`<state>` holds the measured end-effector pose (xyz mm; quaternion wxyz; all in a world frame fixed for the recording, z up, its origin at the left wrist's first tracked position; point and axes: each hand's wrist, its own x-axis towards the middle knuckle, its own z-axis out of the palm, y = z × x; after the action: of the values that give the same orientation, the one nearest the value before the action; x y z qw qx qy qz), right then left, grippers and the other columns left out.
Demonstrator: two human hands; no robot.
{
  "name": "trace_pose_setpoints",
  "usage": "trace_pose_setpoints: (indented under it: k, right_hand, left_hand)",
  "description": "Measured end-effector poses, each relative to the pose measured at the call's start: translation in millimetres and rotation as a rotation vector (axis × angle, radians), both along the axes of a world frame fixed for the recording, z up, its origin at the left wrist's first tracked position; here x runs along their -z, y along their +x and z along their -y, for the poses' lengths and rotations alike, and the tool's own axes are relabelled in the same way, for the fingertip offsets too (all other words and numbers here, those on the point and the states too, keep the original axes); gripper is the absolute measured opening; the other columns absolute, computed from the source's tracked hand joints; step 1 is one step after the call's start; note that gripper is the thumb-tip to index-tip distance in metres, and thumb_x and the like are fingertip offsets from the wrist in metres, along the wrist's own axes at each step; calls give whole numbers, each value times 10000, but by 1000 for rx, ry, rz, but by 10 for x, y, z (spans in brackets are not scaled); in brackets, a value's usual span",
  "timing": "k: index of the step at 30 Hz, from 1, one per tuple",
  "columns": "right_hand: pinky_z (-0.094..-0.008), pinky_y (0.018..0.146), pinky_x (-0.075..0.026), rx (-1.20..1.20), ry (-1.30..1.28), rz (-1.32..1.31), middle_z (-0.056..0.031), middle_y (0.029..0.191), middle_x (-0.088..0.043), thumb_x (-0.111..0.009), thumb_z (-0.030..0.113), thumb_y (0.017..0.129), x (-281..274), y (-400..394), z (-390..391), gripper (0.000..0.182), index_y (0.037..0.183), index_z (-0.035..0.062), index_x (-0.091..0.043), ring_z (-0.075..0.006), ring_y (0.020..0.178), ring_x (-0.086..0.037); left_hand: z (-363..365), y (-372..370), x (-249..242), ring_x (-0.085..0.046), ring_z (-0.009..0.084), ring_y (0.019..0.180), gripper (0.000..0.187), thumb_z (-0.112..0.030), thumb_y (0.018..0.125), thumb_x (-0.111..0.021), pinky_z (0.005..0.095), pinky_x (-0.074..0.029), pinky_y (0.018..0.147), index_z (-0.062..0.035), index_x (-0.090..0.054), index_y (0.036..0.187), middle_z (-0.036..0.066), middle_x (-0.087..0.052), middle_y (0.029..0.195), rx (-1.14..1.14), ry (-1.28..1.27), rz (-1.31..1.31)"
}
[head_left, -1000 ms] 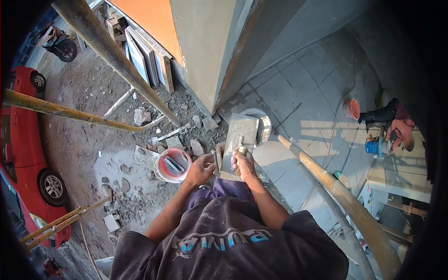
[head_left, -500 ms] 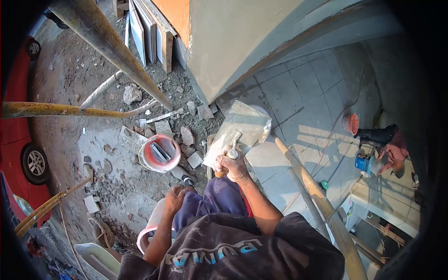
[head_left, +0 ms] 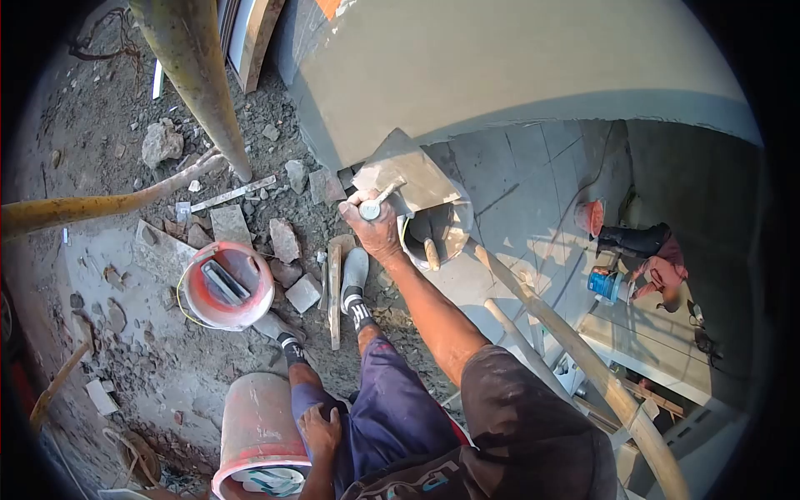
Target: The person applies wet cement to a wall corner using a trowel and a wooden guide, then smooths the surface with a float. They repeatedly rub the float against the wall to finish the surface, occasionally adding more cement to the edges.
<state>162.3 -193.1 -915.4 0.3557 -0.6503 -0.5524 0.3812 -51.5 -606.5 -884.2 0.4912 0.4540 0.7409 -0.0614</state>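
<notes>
Trowel [head_left: 421,177] in right hand [head_left: 375,227], nearer wall [head_left: 517,58]

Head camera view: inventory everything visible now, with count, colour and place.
Trowel: one, grey, in right hand.
Bucket holding a tool: one, red, left ground.
Tub: one, pinkish, bottom left.
Container with wooden handle: one, grey, partly behind trowel.
Co-worker: one, pink top, right.
Small bucket: one, red, near co-worker.
Pail: one, blue, near co-worker.
Poles: several, yellowish, both sides.
Rubble: many pieces, grey, ground.
Wood strip: one, brown, centre ground.
Wall: one, beige, top.
Left hand: one, bare, lower centre.
Right hand: one, bare, gripping trowel.
Legs: two, purple shorts, bottom.
</notes>
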Motion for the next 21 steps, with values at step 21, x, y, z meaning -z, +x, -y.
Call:
trace_pose_setpoints:
  k: [21]
  right_hand:
    - [-330, 635, -481, 301, 167, -64, -33, 729, -604, -769, 170, 854, 795, -14, -618, 219, 879, 41, -594, -141, 668, -569]
  left_hand:
    - [-12, -136, -7, -529, 371, 1128, 276, -356, 865, -689, 534, -438, 939, -115, -697, 1000, 113, -644, 1101, -133, -138, -68]
